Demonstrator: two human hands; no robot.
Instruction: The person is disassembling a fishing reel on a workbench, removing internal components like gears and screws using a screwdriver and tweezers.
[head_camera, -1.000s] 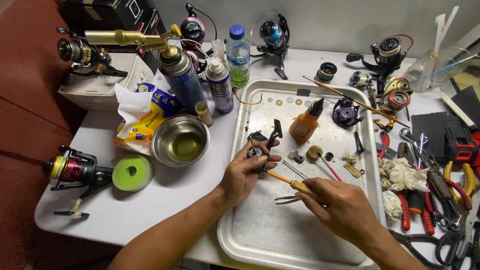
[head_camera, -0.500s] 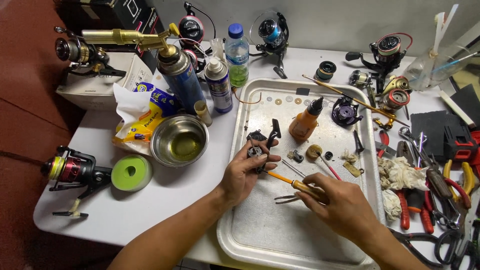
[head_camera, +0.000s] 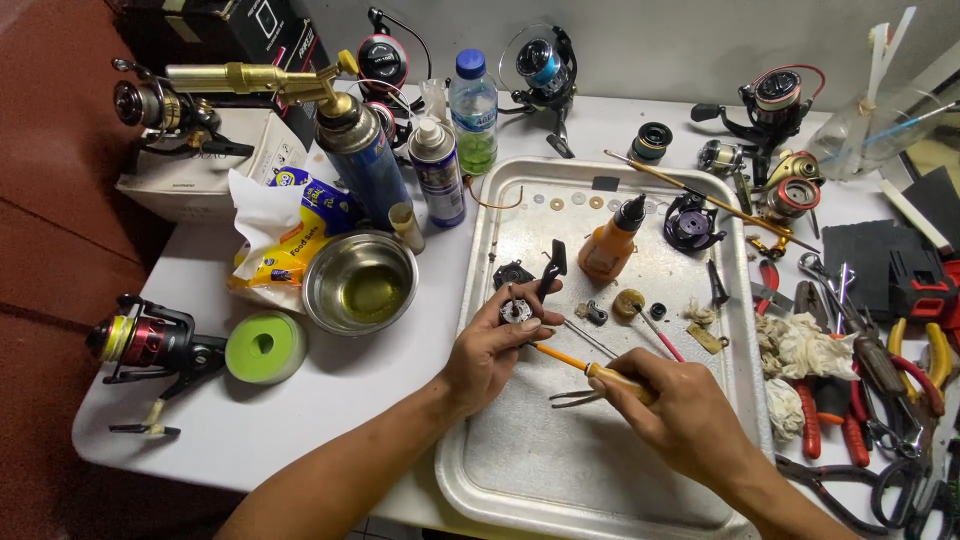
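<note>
We take it for a reel-repair workbench: fishing reels (head_camera: 150, 345), pliers (head_camera: 905, 365), spray cans (head_camera: 437, 172), parts tray (head_camera: 480, 250).

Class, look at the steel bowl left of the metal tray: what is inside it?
The steel bowl holds a shallow pool of yellowish-green liquid. Nothing solid shows in it; its near inner wall is hidden by the rim.

A small black reel part (head_camera: 520, 300) with a silver gear sat above the metal tray (head_camera: 600, 480); a yellow-handled screwdriver (head_camera: 590, 368) pointed its tip at it.
</note>
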